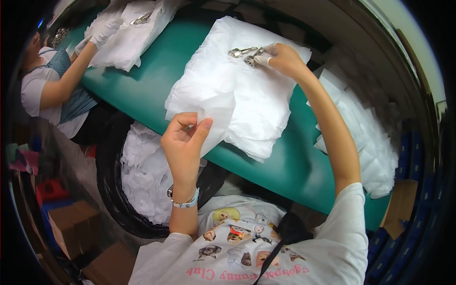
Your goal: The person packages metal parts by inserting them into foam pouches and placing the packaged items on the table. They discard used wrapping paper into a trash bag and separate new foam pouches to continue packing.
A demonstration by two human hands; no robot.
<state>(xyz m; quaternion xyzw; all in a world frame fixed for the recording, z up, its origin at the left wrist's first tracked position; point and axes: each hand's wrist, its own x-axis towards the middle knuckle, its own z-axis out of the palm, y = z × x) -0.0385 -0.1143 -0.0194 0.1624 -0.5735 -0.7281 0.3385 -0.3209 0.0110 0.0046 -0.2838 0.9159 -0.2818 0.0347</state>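
A stack of thin white wrapping sheets [251,104] lies on the green table. My left hand [183,140], with a watch on its wrist, pinches the lifted near-left corner of a sheet [219,118] between thumb and fingers. At the far side of the stack, my right hand [285,60] has its fingers closed at some shiny silver metal pieces [251,58]; white covers show on its fingertips. One elongated metal piece [241,52] extends left from those fingers over the sheets. Their exact kind is too small to make out.
To the left, a co-worker in white gloves [105,33] handles another sheet stack [126,45] bearing a metal piece [141,19]. White wrapped packets [365,142] are piled at right. A black-lined bin [111,185] of crumpled white sheets stands below the green table [137,97]. Cardboard boxes [76,228] sit lower left.
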